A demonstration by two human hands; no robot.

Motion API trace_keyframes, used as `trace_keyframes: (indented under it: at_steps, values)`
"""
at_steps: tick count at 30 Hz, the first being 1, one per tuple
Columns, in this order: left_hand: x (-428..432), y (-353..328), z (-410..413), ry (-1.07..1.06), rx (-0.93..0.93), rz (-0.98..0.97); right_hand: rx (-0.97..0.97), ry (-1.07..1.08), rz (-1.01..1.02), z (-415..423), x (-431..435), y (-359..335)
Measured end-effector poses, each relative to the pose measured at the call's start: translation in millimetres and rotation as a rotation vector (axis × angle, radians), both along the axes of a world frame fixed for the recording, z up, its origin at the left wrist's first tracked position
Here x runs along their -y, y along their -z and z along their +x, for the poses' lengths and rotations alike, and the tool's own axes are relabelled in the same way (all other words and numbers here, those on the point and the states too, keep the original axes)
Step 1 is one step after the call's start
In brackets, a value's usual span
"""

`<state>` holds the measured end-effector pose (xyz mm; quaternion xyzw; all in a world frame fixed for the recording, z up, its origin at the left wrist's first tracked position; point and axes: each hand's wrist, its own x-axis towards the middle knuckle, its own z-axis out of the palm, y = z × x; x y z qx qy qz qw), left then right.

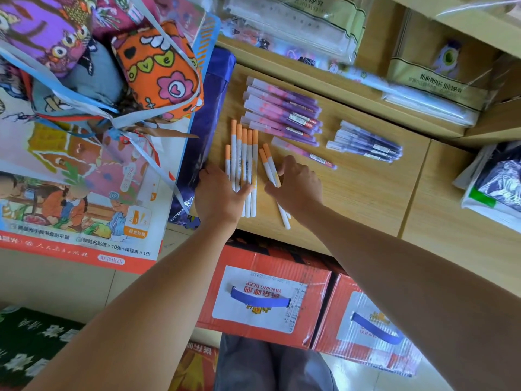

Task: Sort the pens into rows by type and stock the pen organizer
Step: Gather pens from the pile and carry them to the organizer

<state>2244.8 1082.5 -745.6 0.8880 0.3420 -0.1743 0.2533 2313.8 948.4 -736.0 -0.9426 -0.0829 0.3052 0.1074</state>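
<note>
On the wooden shelf top (366, 187) lie three groups of pens. A row of several white pens with orange caps (244, 153) sits at the left; my left hand (218, 193) rests flat on their lower ends, fingers straight. Two more orange-capped pens (269, 162) lie slanted just to the right, and my right hand (297, 182) pinches them with curled fingers. Behind them is a row of pink-purple pens (282, 114), with one pink pen (304, 153) lying apart. A smaller group of dark purple pens (366, 142) lies farther right. No pen organizer is visible.
A blue plastic-wrapped pack (208, 122) borders the pens on the left, beside a big bag of patterned pouches (158, 71). Wrapped stationery packs (423, 88) line the back ledge. Red beer cartons (270, 294) stand below the shelf edge.
</note>
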Motion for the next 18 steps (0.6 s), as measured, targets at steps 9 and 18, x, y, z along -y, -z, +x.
trace_keyframes:
  at_steps: [9, 18]
  values:
    - [4.0, 1.5, -11.8, -0.031, 0.129, -0.032, 0.069, 0.015, 0.104, -11.1, 5.6, 3.9]
    - [6.3, -6.0, -2.9, 0.048, 0.084, 0.061, 0.048, -0.079, 0.034, -11.8, 2.6, 0.5]
